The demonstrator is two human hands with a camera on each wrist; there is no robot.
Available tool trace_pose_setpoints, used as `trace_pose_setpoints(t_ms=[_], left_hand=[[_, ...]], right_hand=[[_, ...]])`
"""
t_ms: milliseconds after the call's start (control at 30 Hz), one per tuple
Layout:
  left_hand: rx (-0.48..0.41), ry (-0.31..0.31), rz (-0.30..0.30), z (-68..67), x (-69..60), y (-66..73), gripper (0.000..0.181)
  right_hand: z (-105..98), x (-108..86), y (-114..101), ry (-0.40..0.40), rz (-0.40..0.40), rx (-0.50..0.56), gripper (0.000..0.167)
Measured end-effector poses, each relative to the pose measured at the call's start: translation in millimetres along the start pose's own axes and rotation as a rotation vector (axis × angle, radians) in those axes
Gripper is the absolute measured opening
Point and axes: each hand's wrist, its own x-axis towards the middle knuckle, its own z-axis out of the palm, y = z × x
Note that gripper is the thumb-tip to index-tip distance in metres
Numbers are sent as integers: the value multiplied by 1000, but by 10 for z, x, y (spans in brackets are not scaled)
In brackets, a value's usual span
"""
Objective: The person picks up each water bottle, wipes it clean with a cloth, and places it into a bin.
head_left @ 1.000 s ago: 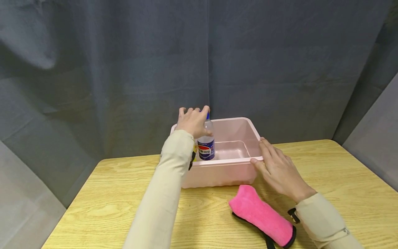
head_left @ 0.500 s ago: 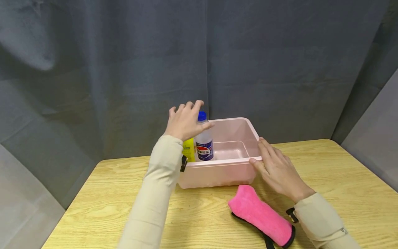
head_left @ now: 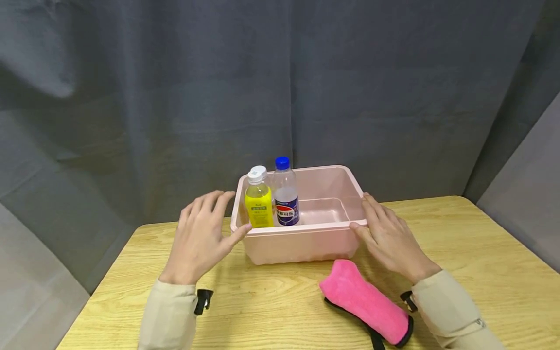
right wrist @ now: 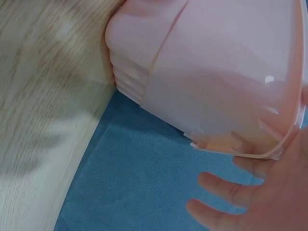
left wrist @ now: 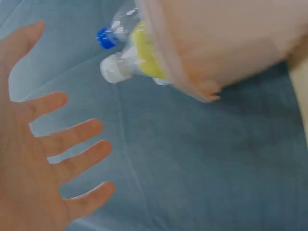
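A pale pink plastic bin [head_left: 302,243] stands near the table's back edge. In its left part several bottles stand upright: a yellow-labelled bottle [head_left: 259,209] with a white cap, a second white-capped bottle [head_left: 264,175] mostly hidden behind it, and a clear cola bottle [head_left: 286,206] with a blue cap. My left hand [head_left: 199,236] is beside the bin's front left corner, fingers spread and nothing held; the left wrist view shows its palm [left wrist: 29,163] apart from the bin. At the front right corner my right hand [head_left: 391,236] rests against the rim, fingers straight along the side.
A pink plush pad [head_left: 365,301] with black edging and a strap lies on the wooden table [head_left: 271,311] in front of the bin, left of my right wrist. Behind the table hangs a dark grey curtain [head_left: 210,97].
My left hand has come away from above the bottles and moved left and down to the bin's left side. The yellow-labelled bottle has come into view. My right hand has stayed at the corner.
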Motion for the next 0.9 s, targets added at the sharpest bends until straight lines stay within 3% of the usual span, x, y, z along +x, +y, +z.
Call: trace_pose_setpoints(t_ms=[167, 333, 500, 700, 800, 900], left_hand=[[47, -20, 30, 103, -312, -76, 70], [53, -6, 34, 186, -463, -105, 68], [51, 5, 28, 205, -513, -101, 69], [42, -3, -11, 104, -520, -176, 70], [26, -30, -56, 50, -544, -249, 72], [-2, -101, -125, 5, -577, -294, 76]], right_hand=[[28, 19, 4, 5, 4, 9, 67], [47, 13, 8, 12, 9, 25, 66], [46, -30, 19, 9, 14, 32, 67], [44, -17, 40, 24, 10, 49, 66], [5, -4, 33, 9, 15, 47, 70], [-107, -22, 66, 6, 23, 23, 75]])
